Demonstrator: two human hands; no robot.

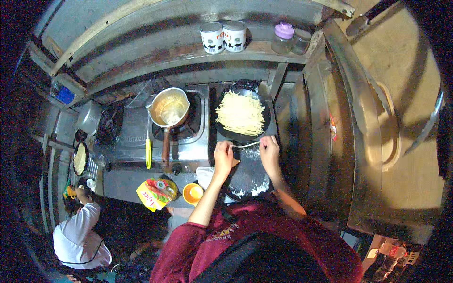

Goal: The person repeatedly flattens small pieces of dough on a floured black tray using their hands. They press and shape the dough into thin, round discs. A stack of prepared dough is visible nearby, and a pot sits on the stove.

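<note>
My left hand (pixel 223 159) and my right hand (pixel 270 154) each pinch one end of a thin, pale strip of dough (pixel 246 145). It hangs with a slight sag between them. Just beyond it, a heap of similar pale strips (pixel 239 113) fills a dark round pan (pixel 267 120). White powder, like flour, is scattered over the dark work surface (pixel 250 170) under my hands. Beside my left wrist lies a crumpled white plastic bag (pixel 205 176). An orange bowl (pixel 193 193) stands by my left forearm.
Left of the pan, a saucepan (pixel 170 107) sits on a gas stove (pixel 196 146), near a yellow-green handle (pixel 148 153). A yellow-and-red packet (pixel 157 193) lies in front. Two cans (pixel 223 37) and lidded jars (pixel 283 38) line the shelf. Another person (pixel 82 236) works at far left.
</note>
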